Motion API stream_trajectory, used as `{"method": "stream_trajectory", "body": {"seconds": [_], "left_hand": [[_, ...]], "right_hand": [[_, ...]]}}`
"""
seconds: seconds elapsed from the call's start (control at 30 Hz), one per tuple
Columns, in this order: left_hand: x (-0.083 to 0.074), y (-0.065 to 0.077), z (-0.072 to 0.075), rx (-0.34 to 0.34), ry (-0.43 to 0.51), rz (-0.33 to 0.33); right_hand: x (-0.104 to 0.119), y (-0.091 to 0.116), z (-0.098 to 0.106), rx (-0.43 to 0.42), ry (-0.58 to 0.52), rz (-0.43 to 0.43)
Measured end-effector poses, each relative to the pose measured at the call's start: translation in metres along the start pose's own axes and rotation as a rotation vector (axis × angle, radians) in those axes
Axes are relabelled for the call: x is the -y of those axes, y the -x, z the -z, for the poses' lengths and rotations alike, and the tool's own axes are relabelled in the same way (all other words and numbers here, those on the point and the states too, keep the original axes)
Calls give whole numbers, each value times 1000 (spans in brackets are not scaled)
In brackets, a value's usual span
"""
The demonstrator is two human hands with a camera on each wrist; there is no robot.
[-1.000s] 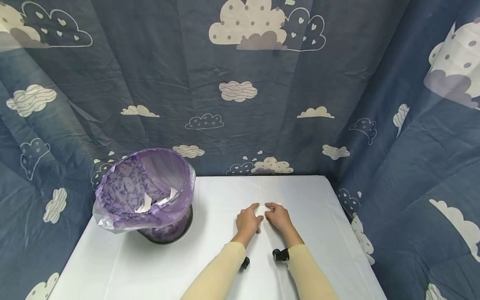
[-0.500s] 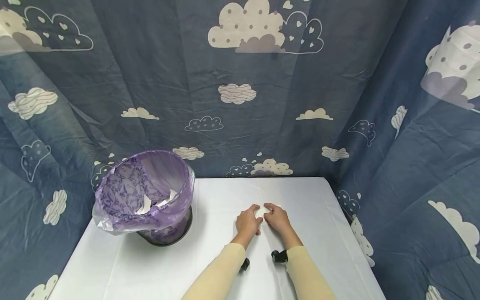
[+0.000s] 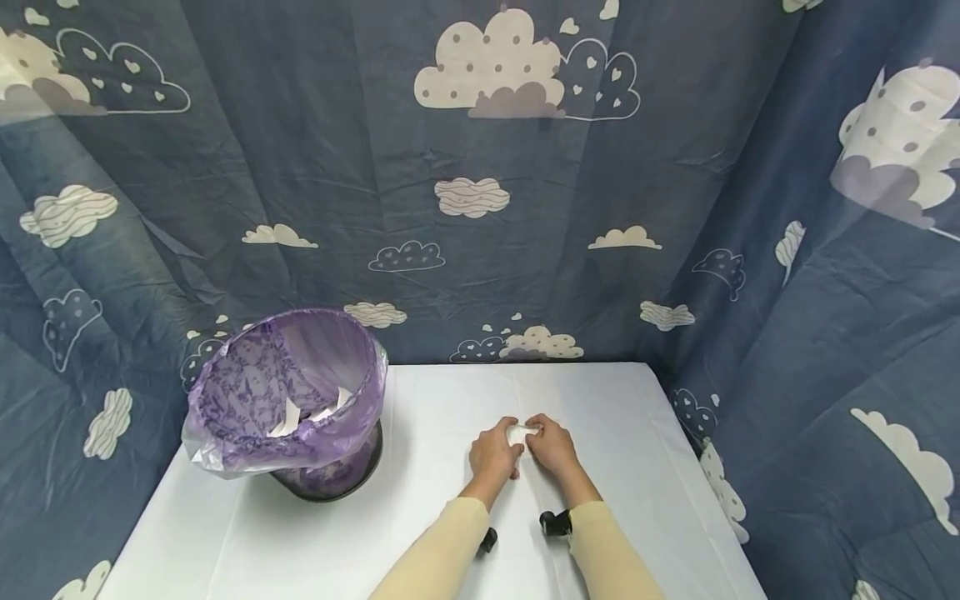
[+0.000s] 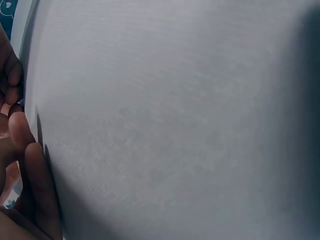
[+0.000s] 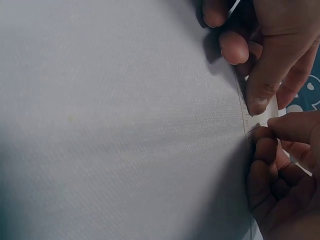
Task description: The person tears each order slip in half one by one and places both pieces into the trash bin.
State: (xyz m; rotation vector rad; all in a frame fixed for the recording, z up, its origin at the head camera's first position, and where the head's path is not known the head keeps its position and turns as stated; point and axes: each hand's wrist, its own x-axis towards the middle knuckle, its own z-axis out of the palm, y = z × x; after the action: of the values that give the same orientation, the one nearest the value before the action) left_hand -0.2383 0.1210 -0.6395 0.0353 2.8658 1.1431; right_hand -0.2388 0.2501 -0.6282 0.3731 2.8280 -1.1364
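Note:
Between my two hands is a small piece of white paper (image 3: 522,434), held low over the table. Printed marks run along the near edge of the paper (image 5: 247,121) in the right wrist view. My left hand (image 3: 492,454) pinches its left side, with the thumb (image 5: 261,97) lying on the paper. On the other side my right hand (image 3: 552,448) pinches it between thumb and curled fingers. The two hands are close together, fingertips nearly meeting. In the left wrist view the left hand (image 4: 37,185) sits at the lower left edge, the right hand (image 4: 9,75) above it.
A bin with a purple bag liner (image 3: 360,358) stands on the table's left side, with white paper pieces (image 3: 288,418) inside. White cloth covers the table (image 3: 637,500). A dark blue cloud-patterned curtain (image 3: 525,275) hangs behind and on both sides.
The whole scene has shifted slightly down in the head view. The white paper shows more plainly between the fingers now, and the hands have otherwise stayed in nearly the same place.

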Motion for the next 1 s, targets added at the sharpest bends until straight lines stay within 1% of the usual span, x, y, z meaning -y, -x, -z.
{"method": "stream_trajectory", "body": {"seconds": [0.07,0.17,0.3,0.4,0.47,0.57,0.63,0.73,0.87,1.0], "left_hand": [[0,0,1,-8,20,-5],[0,1,2,4,58,-1],[0,-2,3,62,119,24],[-1,-4,1,91,162,44],[-2,-5,-1,78,162,52],[-1,-4,-3,39,154,54],[1,-4,-4,11,168,42],[5,-3,-5,17,251,45],[10,-2,-4,54,377,58],[13,-2,-4,62,449,52]], "right_hand": [[-1,0,0,-4,-8,-2],[-2,0,0,-7,-29,-2],[-4,0,-1,-13,-47,16],[-5,1,-1,-18,-44,35],[-5,2,0,-18,-44,47],[-5,5,1,-25,-51,65],[-5,6,0,-30,-63,66],[-6,8,-2,-36,-86,59],[-7,10,-4,-49,-122,51],[-8,10,-7,-66,-158,53]]}}
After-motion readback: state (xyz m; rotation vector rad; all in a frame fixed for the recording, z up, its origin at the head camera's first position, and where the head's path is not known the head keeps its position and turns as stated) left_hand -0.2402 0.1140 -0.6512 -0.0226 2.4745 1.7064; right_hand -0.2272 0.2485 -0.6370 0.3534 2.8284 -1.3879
